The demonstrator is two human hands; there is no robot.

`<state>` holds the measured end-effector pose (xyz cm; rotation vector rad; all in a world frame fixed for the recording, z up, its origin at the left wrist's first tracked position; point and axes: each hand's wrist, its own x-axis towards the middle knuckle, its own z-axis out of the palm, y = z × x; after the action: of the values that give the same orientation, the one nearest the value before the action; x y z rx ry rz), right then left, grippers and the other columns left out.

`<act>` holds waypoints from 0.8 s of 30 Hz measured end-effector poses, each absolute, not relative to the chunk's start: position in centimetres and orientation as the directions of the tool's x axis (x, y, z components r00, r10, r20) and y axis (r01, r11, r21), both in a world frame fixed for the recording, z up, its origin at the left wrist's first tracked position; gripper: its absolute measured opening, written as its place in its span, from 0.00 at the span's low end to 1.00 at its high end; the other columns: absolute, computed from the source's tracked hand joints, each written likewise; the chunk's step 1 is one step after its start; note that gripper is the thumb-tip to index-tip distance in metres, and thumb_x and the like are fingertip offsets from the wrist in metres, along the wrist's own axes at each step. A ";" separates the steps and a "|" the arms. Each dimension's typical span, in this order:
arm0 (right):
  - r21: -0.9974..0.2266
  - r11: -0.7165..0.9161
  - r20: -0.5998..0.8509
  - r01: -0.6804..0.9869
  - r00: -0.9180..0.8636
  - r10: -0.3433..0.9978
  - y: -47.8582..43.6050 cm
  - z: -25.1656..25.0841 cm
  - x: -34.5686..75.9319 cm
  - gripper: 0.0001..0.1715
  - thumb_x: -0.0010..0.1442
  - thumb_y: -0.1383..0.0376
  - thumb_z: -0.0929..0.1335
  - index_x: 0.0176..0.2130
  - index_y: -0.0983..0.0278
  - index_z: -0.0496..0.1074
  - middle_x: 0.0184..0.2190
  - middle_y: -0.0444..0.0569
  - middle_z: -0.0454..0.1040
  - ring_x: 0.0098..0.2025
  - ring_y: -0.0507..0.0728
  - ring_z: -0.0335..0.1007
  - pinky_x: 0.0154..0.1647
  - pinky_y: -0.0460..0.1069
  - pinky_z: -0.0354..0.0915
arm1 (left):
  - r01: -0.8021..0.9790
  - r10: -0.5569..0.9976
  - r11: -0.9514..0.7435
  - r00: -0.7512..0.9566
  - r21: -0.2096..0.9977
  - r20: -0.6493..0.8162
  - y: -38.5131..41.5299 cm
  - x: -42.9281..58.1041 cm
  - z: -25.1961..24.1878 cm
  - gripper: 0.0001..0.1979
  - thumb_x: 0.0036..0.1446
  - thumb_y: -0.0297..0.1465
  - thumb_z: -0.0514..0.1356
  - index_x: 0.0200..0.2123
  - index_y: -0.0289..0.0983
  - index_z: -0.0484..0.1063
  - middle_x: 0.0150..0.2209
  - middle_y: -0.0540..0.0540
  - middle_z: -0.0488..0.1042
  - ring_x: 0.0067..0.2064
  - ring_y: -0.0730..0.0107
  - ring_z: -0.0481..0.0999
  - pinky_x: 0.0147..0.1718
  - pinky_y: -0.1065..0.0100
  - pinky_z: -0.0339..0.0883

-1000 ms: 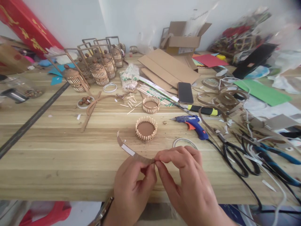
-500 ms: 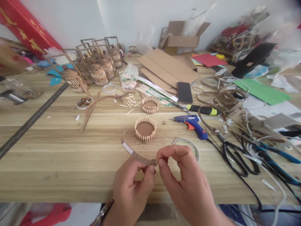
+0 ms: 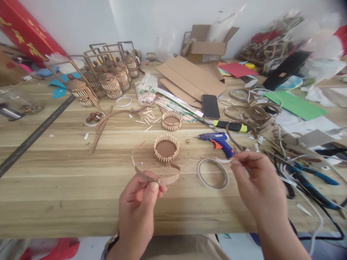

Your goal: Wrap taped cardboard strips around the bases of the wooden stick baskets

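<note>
Between its thumb and fingers, my left hand [image 3: 139, 207] pinches a thin brown strip [image 3: 169, 179], which curls up at both ends. To the right, my right hand [image 3: 260, 189] is closed on a narrow white paper strip [image 3: 223, 161] that points leftward from the fingertips. A roll of tape [image 3: 198, 174] lies flat between the two hands. Just beyond my left hand stands a small round base ringed with short wooden sticks [image 3: 166, 159]. A similar stick ring [image 3: 171, 127] sits behind it.
A blue glue gun [image 3: 214, 137], a utility knife [image 3: 230, 125] and a phone [image 3: 210, 106] lie beyond my right hand. Pliers [image 3: 311, 184] and cables crowd the right side. Several stick lanterns [image 3: 110, 85] stand at the back left, near a bowl of brown beads [image 3: 94, 117].
My hands have moved apart, the right one going right with a white paper strip. The brown strip in my left hand now shows a curl at both ends.
</note>
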<state>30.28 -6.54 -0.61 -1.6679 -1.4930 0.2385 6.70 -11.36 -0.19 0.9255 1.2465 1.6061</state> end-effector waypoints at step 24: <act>-0.488 0.383 0.579 0.785 -0.038 0.814 -6.3 1.2 28.8 0.04 0.63 0.64 0.65 0.36 0.58 0.71 0.34 0.45 0.78 0.39 0.59 0.73 0.49 0.58 0.62 | 0.132 0.998 0.056 -0.048 0.990 -0.050 -11.8 8.3 0.2 0.12 0.60 0.34 0.58 0.24 0.38 0.71 0.21 0.53 0.71 0.25 0.74 0.68 0.26 0.75 0.62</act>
<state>28.81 -6.29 1.24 -1.3938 -1.8084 0.0450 8.34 -11.77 0.19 1.2446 1.3652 1.1367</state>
